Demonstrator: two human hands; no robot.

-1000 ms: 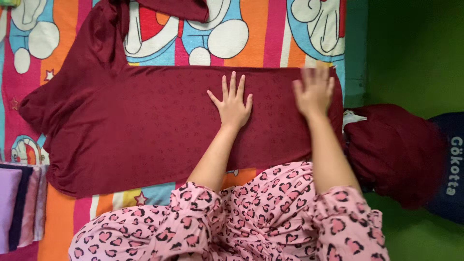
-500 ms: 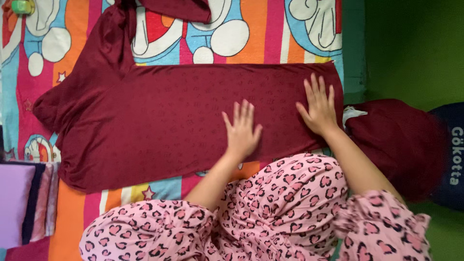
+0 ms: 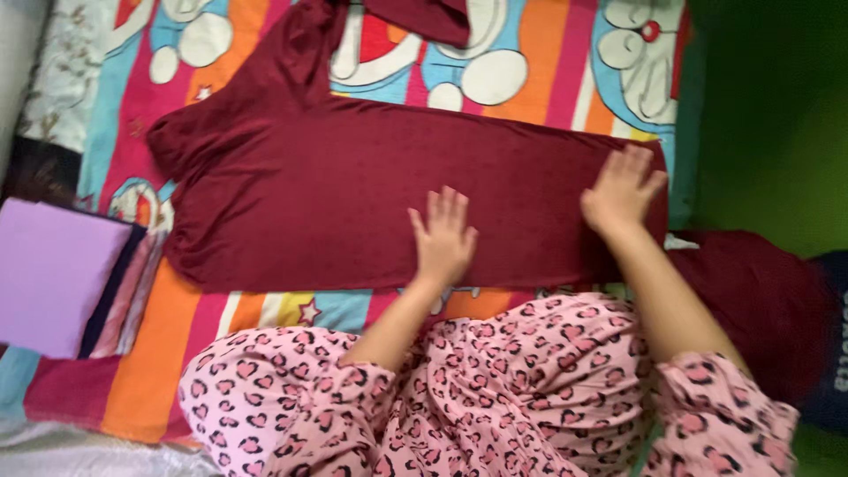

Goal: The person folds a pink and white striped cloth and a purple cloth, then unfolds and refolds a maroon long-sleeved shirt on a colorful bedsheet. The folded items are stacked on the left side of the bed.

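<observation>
So the person has a dark red garment spread out flat across a colourful striped cartoon-print sheet, folded into a long band that runs left to right. Both hands are pressed flat on it. The left hand sits palm down near the middle of the band, close to its near edge, fingers stretched out and only slightly apart, not holding anything. The right hand is over at the right end of the garment, also palm down, fingers loosely spread and a bit blurry, just resting on the cloth rather than pinching it as far as can be seen.

The person's pink heart-print pyjamas fill the near part of the view. Off to the left there's a small stack of folded clothes with a lilac piece on top, just beside the garment's left end. On the right, another bundle of dark red fabric lies against a green surface.
</observation>
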